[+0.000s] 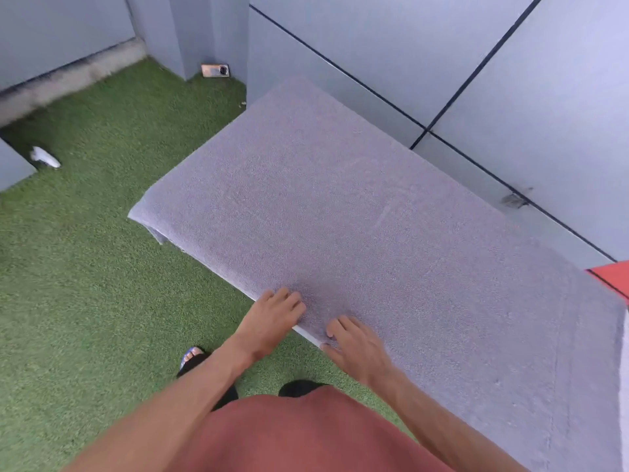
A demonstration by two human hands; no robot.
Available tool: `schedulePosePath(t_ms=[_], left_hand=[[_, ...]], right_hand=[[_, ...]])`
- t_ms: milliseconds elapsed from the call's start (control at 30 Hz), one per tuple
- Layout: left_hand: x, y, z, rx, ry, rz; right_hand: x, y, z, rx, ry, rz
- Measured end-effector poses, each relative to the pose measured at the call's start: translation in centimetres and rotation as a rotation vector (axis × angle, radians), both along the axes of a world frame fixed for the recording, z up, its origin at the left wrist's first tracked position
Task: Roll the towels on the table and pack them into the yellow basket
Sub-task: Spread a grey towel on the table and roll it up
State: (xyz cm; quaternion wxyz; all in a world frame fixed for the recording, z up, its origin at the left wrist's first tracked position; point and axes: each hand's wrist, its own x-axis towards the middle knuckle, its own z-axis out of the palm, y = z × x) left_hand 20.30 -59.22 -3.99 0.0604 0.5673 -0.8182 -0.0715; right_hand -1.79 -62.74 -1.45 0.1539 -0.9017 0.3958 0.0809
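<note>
While the towel (357, 212) lies flat, both hands (left hand (272, 321), right hand (357, 349)) press its near edge, fingers relaxed.

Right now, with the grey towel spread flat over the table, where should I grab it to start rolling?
Grip the grey towel along its near long edge, coming from your side of the table, probably best. That edge lies right at the table's rim, where the left hand and right hand already rest. The towel lies flat and smooth, so fingers can curl under the hem there.
</note>
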Motion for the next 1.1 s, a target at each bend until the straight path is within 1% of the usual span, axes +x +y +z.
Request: schedulePosePath(t_ms=[67,133,267,300,400,433,467,533,667,767,867,967,1033,1100], left_hand=[[-0.7,0.5,0.3,-0.036,-0.026,0.037],[-0.8,1.8,0.4,-0.019,-0.055,0.082],[-3.0,4.5,1.2,0.047,-0.124,0.309],[-4.1,5.2,1.3,0.067,-0.118,0.386],[-8.2,6.9,1.1,0.114,-0.060,0.594],[-9.8,7.3,1.0,0.092,-0.032,0.634],[-11.6,7.4,0.9,0.065,0.012,0.656],[-15.8,7.4,0.7,0.053,0.096,0.657],[-24.0,7.8,-0.7,0.160,0.096,0.570],[-28.5,9.5,-1.6,0.187,0.125,0.663],[-32.6,11.4,-1.4,0.226,0.144,0.737],[-37.7,13.5,-1.3,0.311,0.159,0.771],[-41.5,14.9,-1.6,0.294,0.152,0.786],[-45.4,15.9,-1.7,0.267,0.200,0.835]], right_hand=[[-0.4,-0.4,-1.1,-0.035,-0.047,0.127],[-0.5,-0.4,-2.0,-0.043,-0.115,0.190],[0.1,0.0,-2.1,0.007,-0.104,0.322],[-0.2,0.2,-1.7,0.061,-0.133,0.315],[-2.8,-0.5,-0.5,0.260,-0.305,0.177],[-4.3,-1.0,-0.4,0.249,-0.354,0.150],[-6.1,-1.5,-0.7,0.195,-0.373,0.141],[-10.5,-2.2,-1.8,0.072,-0.324,0.123],[-20.4,-2.8,-3.0,-0.052,-0.171,0.107],[-27.1,-1.9,-3.0,-0.083,-0.058,0.109],[-32.1,-0.2,-3.2,-0.082,-0.010,0.102],[-35.7,1.4,-3.7,-0.094,0.007,0.127],[-37.7,2.7,-3.4,-0.079,0.007,0.187],[-39.9,4.1,-2.8,-0.051,-0.017,0.253]])
